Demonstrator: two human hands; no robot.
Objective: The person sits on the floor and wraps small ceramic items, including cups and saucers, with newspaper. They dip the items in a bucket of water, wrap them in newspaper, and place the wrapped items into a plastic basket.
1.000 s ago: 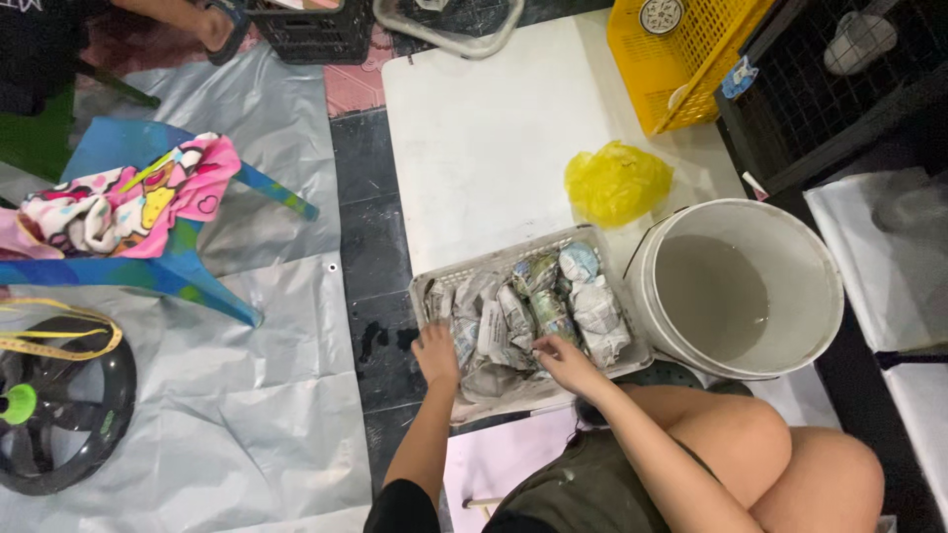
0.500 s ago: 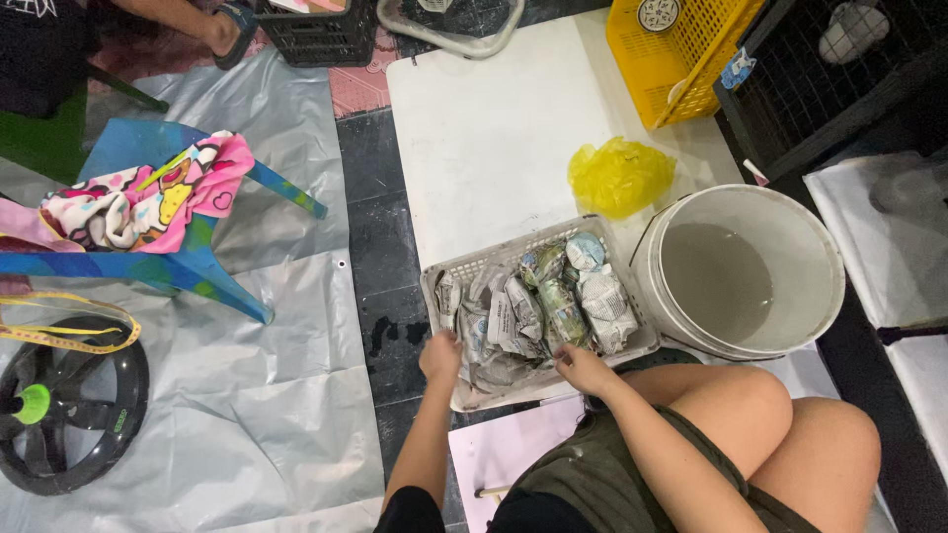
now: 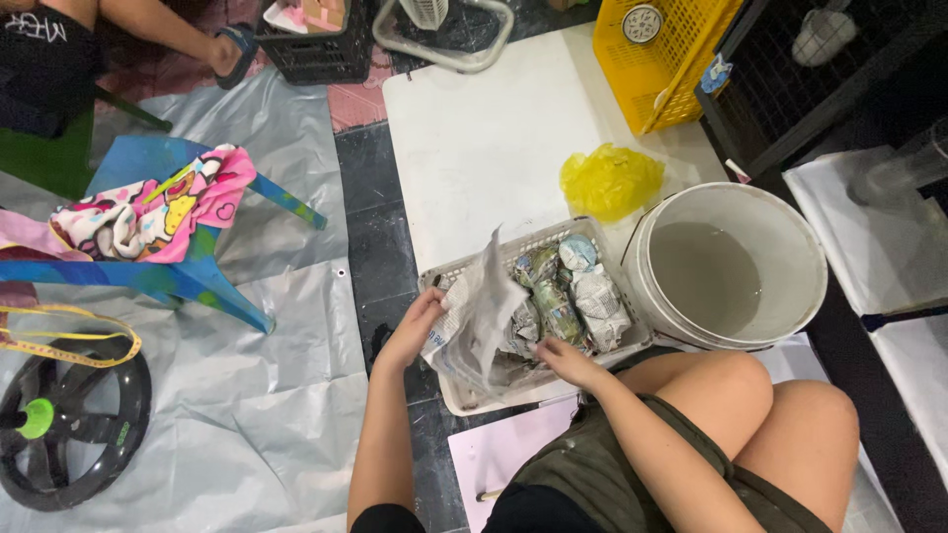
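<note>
basket floor: hidden under newspaper bundles
right hand fingertips: behind the raised newspaper sheet
yellow crate: cut off by the top edge

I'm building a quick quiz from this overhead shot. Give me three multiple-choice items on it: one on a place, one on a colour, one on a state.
1. Where does the white bucket stand?
A. Beside the basket of wrapped bundles
B. On the blue chair
C. Inside the yellow crate

2. What colour is the crumpled plastic bag on the white board?
A. Red
B. Yellow
C. Black

3. What is the left hand doing?
A. Resting flat on the floor
B. Dipping into the bucket
C. Holding up a sheet of newspaper

Answers: 1 A, the bucket sits right against the basket's side. 2 B, the bag is bright yellow. 3 C, the fingers grip the sheet's edge, raised over the basket, while the right hand stays at the basket's near rim.
</note>
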